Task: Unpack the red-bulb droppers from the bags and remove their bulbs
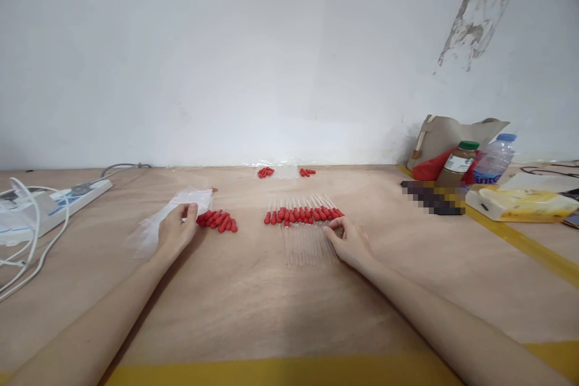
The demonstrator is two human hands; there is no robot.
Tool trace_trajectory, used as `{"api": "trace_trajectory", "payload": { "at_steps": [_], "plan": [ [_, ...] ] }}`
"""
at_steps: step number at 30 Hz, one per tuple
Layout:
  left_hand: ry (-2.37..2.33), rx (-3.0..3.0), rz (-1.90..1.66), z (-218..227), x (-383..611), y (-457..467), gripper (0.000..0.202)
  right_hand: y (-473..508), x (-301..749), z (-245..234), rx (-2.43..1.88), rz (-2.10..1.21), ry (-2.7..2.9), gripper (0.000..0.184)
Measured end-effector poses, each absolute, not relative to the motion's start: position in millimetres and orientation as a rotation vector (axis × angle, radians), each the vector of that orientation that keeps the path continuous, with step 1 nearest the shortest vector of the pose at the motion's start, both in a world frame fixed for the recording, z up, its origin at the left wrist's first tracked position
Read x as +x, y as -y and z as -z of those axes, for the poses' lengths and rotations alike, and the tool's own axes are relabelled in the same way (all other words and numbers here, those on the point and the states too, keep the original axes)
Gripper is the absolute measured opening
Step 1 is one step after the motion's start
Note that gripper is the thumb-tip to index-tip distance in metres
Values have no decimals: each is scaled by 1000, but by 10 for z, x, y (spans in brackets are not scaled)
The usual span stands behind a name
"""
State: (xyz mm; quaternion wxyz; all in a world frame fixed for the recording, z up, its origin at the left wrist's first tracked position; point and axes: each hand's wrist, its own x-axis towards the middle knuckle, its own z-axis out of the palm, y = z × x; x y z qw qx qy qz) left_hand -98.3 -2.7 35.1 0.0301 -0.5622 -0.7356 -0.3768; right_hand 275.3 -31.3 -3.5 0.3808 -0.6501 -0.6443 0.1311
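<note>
A small heap of red rubber dropper bulbs (221,219) lies left of centre. My left hand (177,229) is at its left end, fingers curled with thumb and fingertips close together; what they hold, if anything, is hidden. Right of centre, glass droppers with red bulbs (304,214) lie side by side, their clear tubes pointing to the wall. Nearer me is a row of bare glass tubes (305,245). My right hand (350,242) is closed at the right end of that row, thumb and index finger pinched at a glass tube's upper end.
Clear plastic bags (151,238) lie beneath and beside my left hand. Two small groups of red bulbs (266,172) rest on clear plastic by the wall. A power strip (76,205) with white cables is at left; bottles (456,164), a bag (446,132) and a tissue pack (525,204) stand at right.
</note>
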Motion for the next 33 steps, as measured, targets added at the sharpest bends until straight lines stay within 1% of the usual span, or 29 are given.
{"api": "trace_trajectory", "payload": {
  "at_steps": [4, 5, 7, 10, 15, 20, 24, 30, 33],
  "plan": [
    [1783, -1963, 1086, -485, -575, 182, 26, 269, 2775, 61, -1657, -317, 1601, 25],
    [1723, -2072, 1032, -505, -441, 212, 23, 256, 2783, 75, -1643, -316, 1593, 26],
    [1613, -2277, 832, -521, -185, 239, 24, 233, 2795, 104, -1613, -328, 1577, 26],
    [1591, -2320, 664, -491, 78, 181, 28, 216, 2800, 134, -1569, -351, 1553, 24],
    [1703, -2326, 563, -355, 177, -35, 34, 200, 2794, 139, -1575, -408, 1527, 24],
    [1755, -2314, 557, -288, 181, -64, 29, 204, 2797, 101, -1605, -441, 1503, 25],
    [1741, -2211, 659, -355, 136, 85, 23, 204, 2809, 102, -1563, -470, 1473, 24],
    [1453, -2261, 765, -397, -19, 357, 15, 150, 2847, 163, -1526, -464, 1432, 26],
    [1231, -2346, 822, -349, -27, 453, 11, 172, 2847, 113, -1506, -358, 1439, 30]
  ]
}}
